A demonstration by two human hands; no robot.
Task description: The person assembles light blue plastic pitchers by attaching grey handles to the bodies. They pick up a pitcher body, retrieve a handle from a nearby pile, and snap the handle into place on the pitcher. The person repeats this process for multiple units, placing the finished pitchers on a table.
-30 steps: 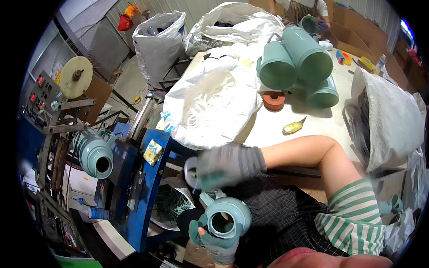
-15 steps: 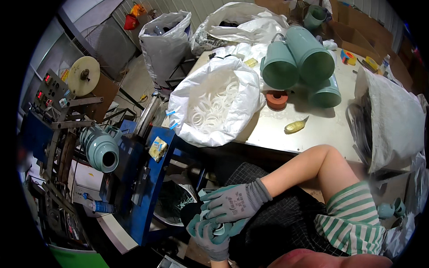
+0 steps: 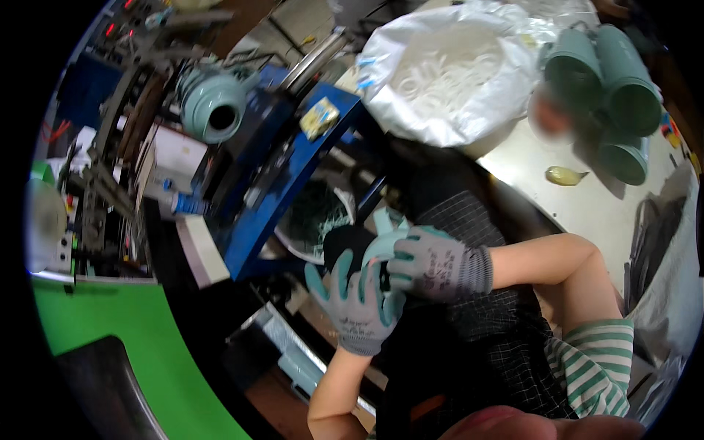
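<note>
Centrally, right hand (image 3: 438, 268): gloved fingers closed over the upper part of the pale green jug (image 3: 379, 244); thumb hidden.
Left hand (image 3: 359, 312): gloved, fingers spread at the jug's near side; whether thumb and forefinger pinch anything cannot be told.
Jug position: at lap level, above the dark checked apron (image 3: 480, 323), mostly covered by both gloves.
Jug handle (image 3: 390, 214): projects toward twelve o'clock from the grip.
Jug handling: judged light, stiff and smooth; likely to turn under a one-sided push. Its sheen suggests slip on bare skin; the gloves should help. Take hold around the body or by the handle, and spare the rim.
Scrap bucket (image 3: 299, 251): ten o'clock, near the hands, holding green strips.
Blue frame (image 3: 293, 176): between ten and eleven o'clock, a yellowish pad (image 3: 319, 119) on top.
Second jug (image 3: 211, 106): farther along that bearing, lying on its side at the machine, mouth outward.
Ring bag (image 3: 455, 88): between twelve and one o'clock, open, white rings inside.
Green cylinders (image 3: 627, 73): between one and two o'clock, on the table (image 3: 524, 165).
</note>
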